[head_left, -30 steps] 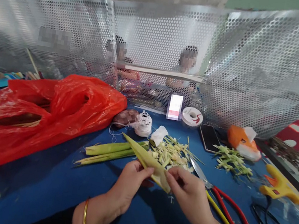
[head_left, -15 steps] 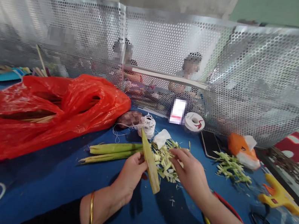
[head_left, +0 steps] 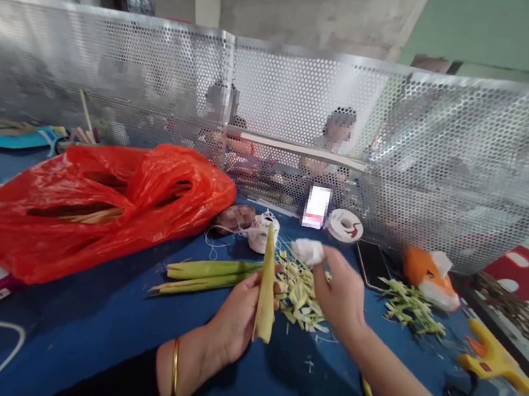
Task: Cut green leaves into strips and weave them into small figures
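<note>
"Where's the green leaf piece [head_left: 266,300]?"

"In the middle, lifted over the blue table [head_left: 115,362], its narrow tip pointing away from the person. The left hand [head_left: 234,318] is closed round its midsection, fingers showing past the far edge. I'd say it's held there so both ends stay free."

"And the right hand [head_left: 343,292]?"

"Apart from the left, pinched nearly shut on a white tissue wad [head_left: 307,251], thumb and fingers together at its edge. Probably a fingertip grip because the wad is soft and small. It isn't touching the leaf piece."

"What's under them?"

"Pale green scraps [head_left: 301,299] on the table, just beyond and between the hands. More long leaf pieces [head_left: 212,270] lie by the left hand, side by side, perhaps to be easy to reach."

"Further out?"

"The string spool [head_left: 262,237] stands behind the leaf tip, beside a brown checked item [head_left: 235,218]. A red bag [head_left: 107,199] slumps on the left, its openings showing dry strips. On the right I see a dark phone [head_left: 373,265], an orange tissue pack [head_left: 427,272] and a yellow glue gun [head_left: 495,362]. The perforated screen [head_left: 302,96] stands behind, people beyond it."
</note>
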`<control>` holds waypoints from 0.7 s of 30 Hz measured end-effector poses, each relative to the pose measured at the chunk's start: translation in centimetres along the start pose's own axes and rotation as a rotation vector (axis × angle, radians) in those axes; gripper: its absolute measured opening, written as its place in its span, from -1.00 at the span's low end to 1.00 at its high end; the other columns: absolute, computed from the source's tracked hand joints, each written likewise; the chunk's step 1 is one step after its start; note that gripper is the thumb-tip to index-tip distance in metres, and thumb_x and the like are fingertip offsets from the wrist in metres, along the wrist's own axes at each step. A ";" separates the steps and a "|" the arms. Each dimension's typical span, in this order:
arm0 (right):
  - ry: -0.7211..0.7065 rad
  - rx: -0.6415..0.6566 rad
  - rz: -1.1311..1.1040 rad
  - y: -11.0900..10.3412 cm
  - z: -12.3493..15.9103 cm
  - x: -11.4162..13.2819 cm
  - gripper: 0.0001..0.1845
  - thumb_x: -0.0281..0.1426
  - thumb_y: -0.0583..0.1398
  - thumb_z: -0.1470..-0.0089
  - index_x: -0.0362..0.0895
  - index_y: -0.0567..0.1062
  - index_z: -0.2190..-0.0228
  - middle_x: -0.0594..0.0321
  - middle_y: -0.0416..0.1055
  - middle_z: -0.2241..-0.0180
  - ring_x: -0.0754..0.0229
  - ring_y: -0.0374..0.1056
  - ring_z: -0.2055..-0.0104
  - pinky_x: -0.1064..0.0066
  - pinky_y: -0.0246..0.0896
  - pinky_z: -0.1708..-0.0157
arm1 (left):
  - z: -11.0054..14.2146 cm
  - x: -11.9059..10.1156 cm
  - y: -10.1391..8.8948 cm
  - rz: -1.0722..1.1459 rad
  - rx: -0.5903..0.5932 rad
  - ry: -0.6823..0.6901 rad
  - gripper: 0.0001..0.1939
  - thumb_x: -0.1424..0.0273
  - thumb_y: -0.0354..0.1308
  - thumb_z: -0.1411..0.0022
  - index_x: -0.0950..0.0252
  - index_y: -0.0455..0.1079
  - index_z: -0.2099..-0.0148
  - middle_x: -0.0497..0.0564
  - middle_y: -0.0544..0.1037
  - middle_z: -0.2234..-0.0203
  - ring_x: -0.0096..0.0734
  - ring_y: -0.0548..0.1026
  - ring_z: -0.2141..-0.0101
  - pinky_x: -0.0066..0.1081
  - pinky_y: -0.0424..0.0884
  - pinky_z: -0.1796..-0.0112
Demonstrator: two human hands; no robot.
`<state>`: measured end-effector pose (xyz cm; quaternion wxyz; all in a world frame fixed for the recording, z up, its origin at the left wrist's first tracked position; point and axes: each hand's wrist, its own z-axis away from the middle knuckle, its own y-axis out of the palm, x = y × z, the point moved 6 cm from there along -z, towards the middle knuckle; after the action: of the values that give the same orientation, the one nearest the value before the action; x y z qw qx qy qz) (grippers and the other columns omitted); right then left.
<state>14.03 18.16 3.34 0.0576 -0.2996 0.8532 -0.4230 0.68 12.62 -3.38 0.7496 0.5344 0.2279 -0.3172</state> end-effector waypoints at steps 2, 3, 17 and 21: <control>-0.145 -0.028 -0.227 -1.3 3.4 3.2 -0.62 -0.49 -0.04 -0.23 -0.16 0.36 -0.03 0.04 0.48 0.08 0.07 0.39 0.05 0.28 0.29 0.09 | 0.0 0.6 0.3 0.042 0.021 -0.043 -0.81 0.49 0.18 -0.07 0.35 0.43 0.20 -0.09 0.45 0.56 -0.56 0.38 0.61 -0.57 0.25 0.60; -0.243 0.005 -0.302 -1.5 5.0 4.9 -0.57 -0.48 -0.04 -0.24 -0.15 0.29 -0.12 0.02 0.39 -0.05 0.05 0.31 -0.09 0.25 0.25 -0.01 | 0.1 0.8 0.4 0.057 0.032 -0.060 -0.88 0.45 0.16 -0.10 0.36 0.43 0.27 -0.06 0.46 0.56 -0.53 0.40 0.58 -0.56 0.30 0.56; 0.054 0.106 -0.483 -0.5 7.1 4.8 -0.35 -0.10 -0.13 -0.29 -0.10 0.03 -0.30 0.08 -0.05 -0.34 0.00 -0.18 -0.37 -0.01 -0.24 -0.29 | 3.1 3.1 2.5 -0.293 0.236 -0.055 -0.66 0.23 0.31 0.01 0.30 0.47 0.20 -0.12 0.38 0.65 -0.55 0.30 0.62 -0.52 0.15 0.57; 0.501 0.020 -0.784 0.1 6.9 -1.0 -0.31 0.06 -0.07 -0.20 -0.10 0.35 -0.15 0.11 0.26 -0.20 -0.05 0.07 -0.27 0.07 -0.14 -0.26 | 4.1 4.2 3.1 -0.347 0.363 -0.136 -0.79 0.37 0.29 0.03 0.32 0.45 0.30 -0.14 0.35 0.61 -0.68 0.21 0.71 -0.53 0.00 0.64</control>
<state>17.23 14.03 -1.25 -0.3115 -0.4875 0.6592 -0.4804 5.82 8.45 -2.83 0.5893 0.5907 0.2047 -0.5117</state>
